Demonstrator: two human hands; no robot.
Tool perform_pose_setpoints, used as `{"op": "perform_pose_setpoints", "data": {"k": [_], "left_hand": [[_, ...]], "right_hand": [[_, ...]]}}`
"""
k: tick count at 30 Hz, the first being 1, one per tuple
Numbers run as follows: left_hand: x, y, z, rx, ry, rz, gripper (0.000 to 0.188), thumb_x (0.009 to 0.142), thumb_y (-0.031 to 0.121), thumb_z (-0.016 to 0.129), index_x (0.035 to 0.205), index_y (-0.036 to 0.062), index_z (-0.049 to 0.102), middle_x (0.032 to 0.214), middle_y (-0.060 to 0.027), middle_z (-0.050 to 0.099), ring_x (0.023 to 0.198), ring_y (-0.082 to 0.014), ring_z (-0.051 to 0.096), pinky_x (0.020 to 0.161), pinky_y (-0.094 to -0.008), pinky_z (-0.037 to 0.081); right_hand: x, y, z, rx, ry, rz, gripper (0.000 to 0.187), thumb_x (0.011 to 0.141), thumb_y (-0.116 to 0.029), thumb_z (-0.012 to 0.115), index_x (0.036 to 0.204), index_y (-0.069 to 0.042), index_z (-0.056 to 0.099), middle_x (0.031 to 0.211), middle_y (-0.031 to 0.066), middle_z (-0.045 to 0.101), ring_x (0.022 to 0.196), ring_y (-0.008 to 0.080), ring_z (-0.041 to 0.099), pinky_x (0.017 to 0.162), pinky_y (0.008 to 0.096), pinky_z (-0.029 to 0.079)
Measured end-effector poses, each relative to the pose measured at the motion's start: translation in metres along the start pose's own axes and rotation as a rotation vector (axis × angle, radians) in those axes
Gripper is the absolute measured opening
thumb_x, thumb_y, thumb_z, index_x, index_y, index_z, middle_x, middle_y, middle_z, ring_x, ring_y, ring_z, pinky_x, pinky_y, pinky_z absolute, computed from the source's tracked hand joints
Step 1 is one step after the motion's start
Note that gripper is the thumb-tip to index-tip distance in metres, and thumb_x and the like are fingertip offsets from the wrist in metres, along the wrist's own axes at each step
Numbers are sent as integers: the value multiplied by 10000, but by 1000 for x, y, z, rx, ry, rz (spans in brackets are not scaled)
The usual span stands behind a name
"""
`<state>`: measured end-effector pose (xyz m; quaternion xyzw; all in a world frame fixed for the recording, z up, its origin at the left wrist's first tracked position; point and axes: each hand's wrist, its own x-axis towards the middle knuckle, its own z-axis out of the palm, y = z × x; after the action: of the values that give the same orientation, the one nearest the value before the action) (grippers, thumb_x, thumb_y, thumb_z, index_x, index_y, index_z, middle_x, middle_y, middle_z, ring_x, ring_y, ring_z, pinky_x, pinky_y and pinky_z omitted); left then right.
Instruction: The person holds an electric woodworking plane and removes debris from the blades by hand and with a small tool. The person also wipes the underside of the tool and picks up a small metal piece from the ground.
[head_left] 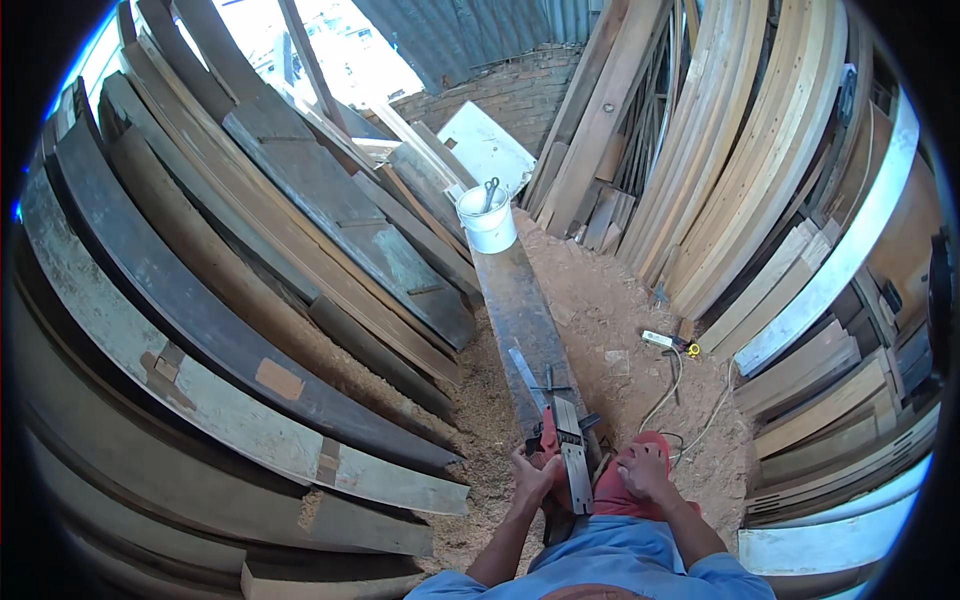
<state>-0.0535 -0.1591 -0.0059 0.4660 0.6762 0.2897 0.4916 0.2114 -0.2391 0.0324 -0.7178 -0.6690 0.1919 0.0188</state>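
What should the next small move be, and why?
I'd probably bring the right grip over to steady the red-and-grey power tool: only the left grip appears to be on it, while the right rests on the red-clad leg.

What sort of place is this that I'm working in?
Most likely a woodworking shop or timber store: long wooden boards lean in stacks on both sides, what looks like sawdust covers the ground around the bench plank, and a red power tool is out.
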Motion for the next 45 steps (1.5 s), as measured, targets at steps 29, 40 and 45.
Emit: {"op": "perform_pose_setpoints", "data": {"k": [29,40,45], "left_hand": [[-32,211,-94,-1038,-830,487,909,822,153,747,1579,65,251,1441,-217,494,1262,-346,609,1040,-494,550],[-86,76,10,-690,-929,-80,910,871,127,730,1607,30,204,1490,-175,455,1316,-276,542,1127,-423,455],[-102,89,40,-411,-926,73,875,902,142,704,1612,43,201,1426,-152,494,1287,-253,533,1102,-399,456]], "right_hand": [[4,-130,18,662,-188,-615,332,1012,-259,581,1256,-42,642,1206,202,685,1034,372,684,861,497,545],[-102,64,-2,1433,-78,367,397,1092,-213,477,1444,-29,486,1315,134,639,1091,259,693,860,415,601],[-109,46,-8,2005,373,61,400,1113,-275,444,1431,-40,496,1247,90,656,1093,216,674,956,378,555]]}}
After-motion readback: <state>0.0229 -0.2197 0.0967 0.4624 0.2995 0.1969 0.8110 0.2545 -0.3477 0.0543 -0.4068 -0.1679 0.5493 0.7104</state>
